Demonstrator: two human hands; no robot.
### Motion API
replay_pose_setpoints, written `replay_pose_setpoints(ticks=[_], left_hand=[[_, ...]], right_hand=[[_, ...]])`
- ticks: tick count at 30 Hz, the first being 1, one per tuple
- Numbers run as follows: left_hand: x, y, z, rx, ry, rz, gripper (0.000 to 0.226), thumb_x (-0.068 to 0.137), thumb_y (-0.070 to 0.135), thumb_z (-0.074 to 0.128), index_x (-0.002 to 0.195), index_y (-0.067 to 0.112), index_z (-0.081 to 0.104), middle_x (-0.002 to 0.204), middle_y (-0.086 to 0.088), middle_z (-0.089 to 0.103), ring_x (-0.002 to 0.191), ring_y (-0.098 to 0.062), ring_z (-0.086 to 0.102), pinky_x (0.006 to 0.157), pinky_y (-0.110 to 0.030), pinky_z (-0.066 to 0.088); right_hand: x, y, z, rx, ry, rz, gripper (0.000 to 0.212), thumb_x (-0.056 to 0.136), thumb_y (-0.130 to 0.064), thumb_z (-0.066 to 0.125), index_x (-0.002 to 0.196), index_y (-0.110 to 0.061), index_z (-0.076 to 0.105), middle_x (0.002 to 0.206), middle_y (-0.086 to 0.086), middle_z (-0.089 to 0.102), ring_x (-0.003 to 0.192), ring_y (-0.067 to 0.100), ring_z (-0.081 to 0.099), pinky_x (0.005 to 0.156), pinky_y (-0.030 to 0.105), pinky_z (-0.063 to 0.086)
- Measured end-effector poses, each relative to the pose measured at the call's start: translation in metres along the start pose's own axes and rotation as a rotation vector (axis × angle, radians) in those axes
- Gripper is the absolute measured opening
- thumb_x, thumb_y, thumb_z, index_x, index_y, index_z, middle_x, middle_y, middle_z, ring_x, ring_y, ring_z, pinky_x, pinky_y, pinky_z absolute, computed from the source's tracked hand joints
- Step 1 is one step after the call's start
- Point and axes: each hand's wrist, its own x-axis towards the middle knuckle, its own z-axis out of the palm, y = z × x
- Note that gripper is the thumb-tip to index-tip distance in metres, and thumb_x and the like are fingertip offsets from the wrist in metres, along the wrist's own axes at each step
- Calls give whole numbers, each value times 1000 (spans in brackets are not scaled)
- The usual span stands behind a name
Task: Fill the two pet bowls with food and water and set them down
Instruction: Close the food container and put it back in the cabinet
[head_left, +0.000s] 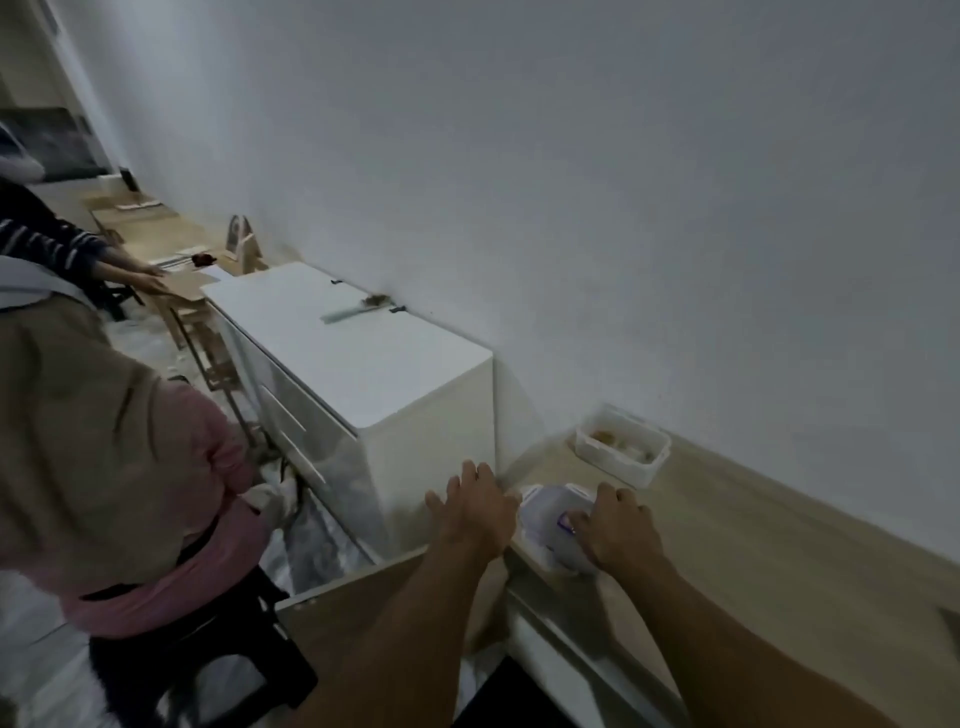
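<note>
The clear plastic lidded box with purple clip (545, 525) sits at the left edge of the pale wood counter (753, 545); bowls not in view. My right hand (615, 525) curls on its lid at the clip, my left hand (475, 512) is spread beside it. Risk: a hard tug tips it off the edge.

No legible word, brand, number or sign anywhere in view. Only a small purple patch (566, 521), possibly a label, on the lid of the clear rectangular plastic container (540, 512) on the pale wooden counter (753, 545); too blurred and too small to read.
</note>
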Motion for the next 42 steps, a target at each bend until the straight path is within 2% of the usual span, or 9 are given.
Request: replay_pose_setpoints(ticks=[7,13,21,25,29,32,35,39,42], left_hand=[[60,13,32,61,-206,177,69,95,44,50,149,7,29,156,-13,28,140,-31,36,114,-44,31],[103,17,59,97,-361,324,63,88,32,64,139,7,38,145,-12,39,127,-27,47,102,-35,40],[140,14,74,223,-389,463,87,72,47,79,139,13,36,140,-9,41,127,-27,43,104,-38,39],[154,12,76,227,-396,502,94,66,52,81,137,10,37,137,-10,43,127,-27,44,102,-38,40],[164,10,77,289,-457,493,116,58,63,80,145,7,29,143,-12,36,133,-32,37,105,-41,36],[168,7,79,353,-492,523,121,60,69,76,150,7,24,147,-14,29,137,-35,28,110,-46,34],[170,8,78,365,-470,505,127,51,73,76,148,6,28,144,-14,35,133,-32,36,104,-42,38],[169,10,72,119,-464,508,98,67,44,84,143,9,35,141,-10,41,127,-25,47,98,-34,43],[180,19,58,-185,-467,419,81,73,19,83,138,9,36,131,-11,50,117,-26,54,81,-29,53]], right_hand=[[33,7,16,102,-130,246,68,84,-58,59,129,-12,38,133,14,40,128,35,41,103,45,40],[39,20,27,95,-144,391,48,95,-41,51,131,-10,44,133,16,44,125,35,42,103,39,36],[46,4,41,218,-5,688,45,87,-40,62,124,-20,46,129,17,41,118,39,45,94,42,42],[51,-1,49,327,82,839,57,82,-41,70,126,-16,45,132,17,37,120,39,44,93,40,43],[51,2,53,419,97,872,63,78,-45,72,126,-17,43,133,17,38,123,37,41,82,38,38],[47,5,51,478,74,821,68,74,-43,78,123,-15,40,128,16,47,121,36,47,85,40,44],[42,2,50,577,134,805,71,75,-37,80,124,-6,38,122,15,57,116,35,56,83,37,45],[43,4,52,732,207,865,69,68,-31,87,119,-2,50,115,15,62,109,34,61,84,37,52],[55,19,46,818,280,843,58,53,-32,94,92,-1,64,97,22,69,89,37,68,78,51,58]])
